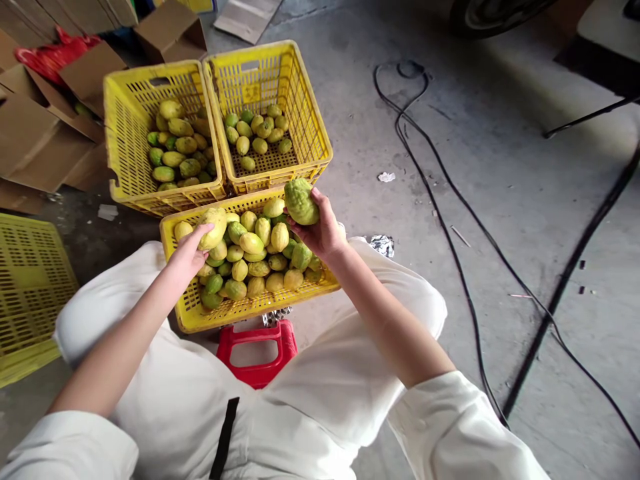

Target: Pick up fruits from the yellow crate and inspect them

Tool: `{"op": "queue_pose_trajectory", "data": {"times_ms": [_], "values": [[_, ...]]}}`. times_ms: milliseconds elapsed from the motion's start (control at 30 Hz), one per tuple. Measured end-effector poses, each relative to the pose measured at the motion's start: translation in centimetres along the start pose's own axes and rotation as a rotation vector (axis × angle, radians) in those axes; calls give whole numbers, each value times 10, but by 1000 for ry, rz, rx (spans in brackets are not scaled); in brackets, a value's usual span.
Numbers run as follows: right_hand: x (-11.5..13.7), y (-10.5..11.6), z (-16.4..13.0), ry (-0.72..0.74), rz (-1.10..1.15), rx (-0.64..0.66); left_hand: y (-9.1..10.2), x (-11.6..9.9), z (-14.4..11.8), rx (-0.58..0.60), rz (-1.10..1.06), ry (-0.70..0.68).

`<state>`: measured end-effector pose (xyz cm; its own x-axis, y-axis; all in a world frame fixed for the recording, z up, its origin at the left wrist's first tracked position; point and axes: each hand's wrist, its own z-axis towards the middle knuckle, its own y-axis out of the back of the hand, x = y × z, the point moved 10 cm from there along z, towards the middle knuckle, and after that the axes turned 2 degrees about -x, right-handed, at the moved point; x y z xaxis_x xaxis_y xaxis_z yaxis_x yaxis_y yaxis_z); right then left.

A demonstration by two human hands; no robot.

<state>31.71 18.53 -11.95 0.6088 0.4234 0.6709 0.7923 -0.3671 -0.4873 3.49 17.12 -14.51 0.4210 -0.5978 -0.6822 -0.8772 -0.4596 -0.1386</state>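
A yellow plastic crate (186,319) heaped with yellow-green fruits stands on the floor between my knees. My left hand (186,255) grips a pale yellow fruit (214,227) at the crate's left side. Just above the crate's far right corner, my right hand (323,230) holds up a bumpy green fruit (301,200). Behind stand two more yellow crates: the left crate (120,133) holds larger yellow-green fruits, the right crate (305,113) holds a few smaller green ones.
A red stool (257,350) shows under me. Another yellow crate (30,287) lies at the far left. Cardboard boxes (40,133) and a red bag (55,50) are at the back left. Black cables (450,220) run over the concrete floor on the right.
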Motion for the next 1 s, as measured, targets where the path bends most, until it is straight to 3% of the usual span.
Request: {"op": "queue_pose_trajectory", "data": {"times_ms": [200,500,900,1000], "values": [[-1,-4,0,-15,60,60,-1,-6,-12,-84,61,-2],[0,0,3,49,48,-2,-3,-12,-10,-19,14,-76],[17,-12,-5,32,186,125,-7,-16,-10,23,-141,-78],[18,-9,-6,8,181,96,-4,-14,-4,18,-146,-81]]}}
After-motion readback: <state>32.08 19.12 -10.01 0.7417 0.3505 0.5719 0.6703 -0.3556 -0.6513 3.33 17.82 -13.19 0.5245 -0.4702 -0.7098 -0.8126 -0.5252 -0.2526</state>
